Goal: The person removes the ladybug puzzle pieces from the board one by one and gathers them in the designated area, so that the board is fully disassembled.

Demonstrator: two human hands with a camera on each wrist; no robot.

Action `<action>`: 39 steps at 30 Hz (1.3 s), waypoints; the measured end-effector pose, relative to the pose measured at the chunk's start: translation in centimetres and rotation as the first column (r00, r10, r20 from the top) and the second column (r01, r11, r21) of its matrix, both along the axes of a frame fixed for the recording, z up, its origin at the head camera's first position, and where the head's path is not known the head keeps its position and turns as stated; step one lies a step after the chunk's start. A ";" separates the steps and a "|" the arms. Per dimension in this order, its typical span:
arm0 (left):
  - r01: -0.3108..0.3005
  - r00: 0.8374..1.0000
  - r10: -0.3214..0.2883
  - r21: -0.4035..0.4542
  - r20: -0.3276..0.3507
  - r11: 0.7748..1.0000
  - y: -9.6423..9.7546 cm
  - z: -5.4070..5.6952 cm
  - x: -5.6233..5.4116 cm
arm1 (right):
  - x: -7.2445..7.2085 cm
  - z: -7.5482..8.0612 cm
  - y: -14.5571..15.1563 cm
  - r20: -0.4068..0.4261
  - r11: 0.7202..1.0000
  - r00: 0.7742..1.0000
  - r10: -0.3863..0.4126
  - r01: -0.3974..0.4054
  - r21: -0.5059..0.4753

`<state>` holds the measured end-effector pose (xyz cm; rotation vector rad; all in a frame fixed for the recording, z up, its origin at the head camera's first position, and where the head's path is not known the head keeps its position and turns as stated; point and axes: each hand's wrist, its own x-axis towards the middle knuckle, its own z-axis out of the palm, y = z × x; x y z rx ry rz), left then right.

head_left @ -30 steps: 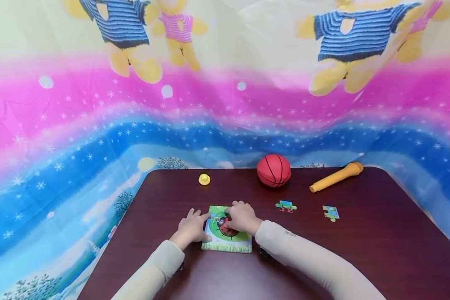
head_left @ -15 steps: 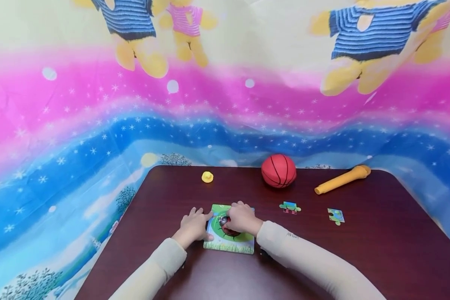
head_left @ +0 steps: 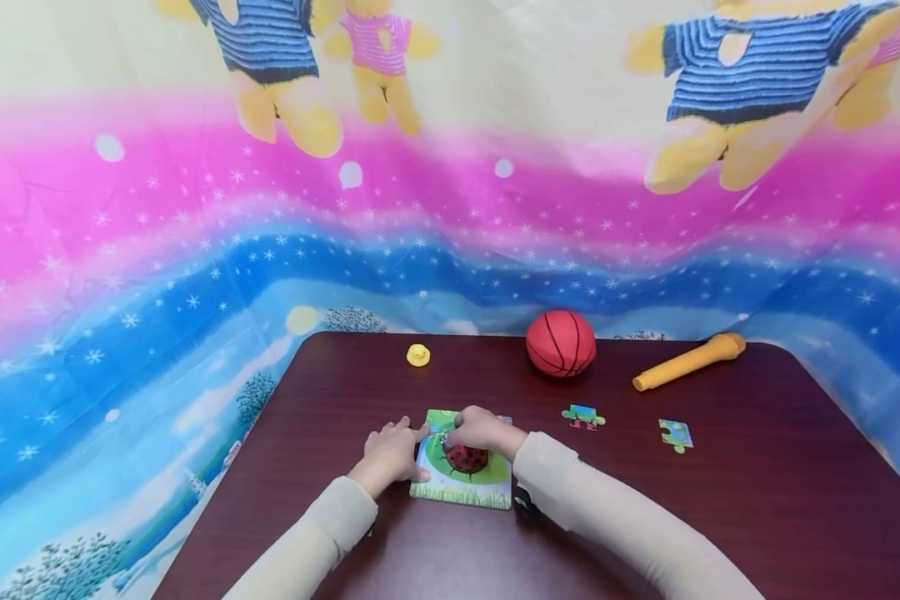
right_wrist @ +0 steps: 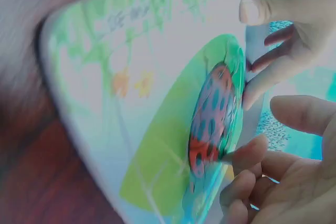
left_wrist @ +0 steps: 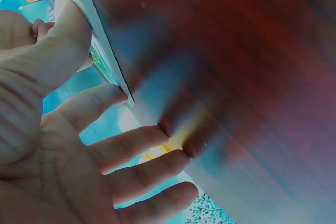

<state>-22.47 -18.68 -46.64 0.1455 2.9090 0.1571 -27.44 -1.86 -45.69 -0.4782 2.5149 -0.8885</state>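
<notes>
A square jigsaw puzzle [head_left: 450, 492] with a ladybug on a green leaf lies on the dark table. My left hand [head_left: 392, 454] stays at its left edge, thumb and index fingertip against the border; the other fingers spread out past it in the left wrist view. My right hand [head_left: 482, 429] is over the upper part of the picture and hides some of it. In the right wrist view its bent index finger [right_wrist: 251, 153] touches the puzzle beside the ladybug [right_wrist: 212, 114], the thumb held apart. Two loose puzzle pieces, one [head_left: 583, 417] nearer and one [head_left: 676, 435] farther, lie to the right.
Along the back of the table [head_left: 360, 375] are a yellow rubber duck [head_left: 418, 356], a red toy basketball [head_left: 561, 343] and a yellow-orange toy microphone [head_left: 688, 362]. A printed cloth backdrop [head_left: 450, 208] hangs behind and at both sides.
My right hand has shifted slightly up and left over the puzzle, uncovering more of the ladybug. My left hand keeps its place at the edge. The head view has turned slightly left.
</notes>
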 end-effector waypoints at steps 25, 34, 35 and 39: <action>-0.017 1.000 0.017 0.012 0.022 1.000 -0.1 -0.4 0.6 | 0.2 -0.6 -0.5 0.404 0.870 0.878 -0.256 0.391 -0.299; 0.006 1.000 -0.006 0.002 0.018 1.000 -0.1 0.0 0.4 | 0.2 0.7 -0.6 0.413 0.823 0.860 -0.301 0.452 -0.343; 0.006 1.000 -0.007 0.002 0.017 1.000 -0.1 0.1 0.4 | 0.2 0.9 -0.5 0.409 0.823 0.860 -0.304 0.453 -0.342; 0.010 1.000 -0.010 -0.001 0.018 1.000 0.0 0.1 0.3 | 0.2 1.2 -0.4 0.401 0.821 0.863 -0.306 0.453 -0.347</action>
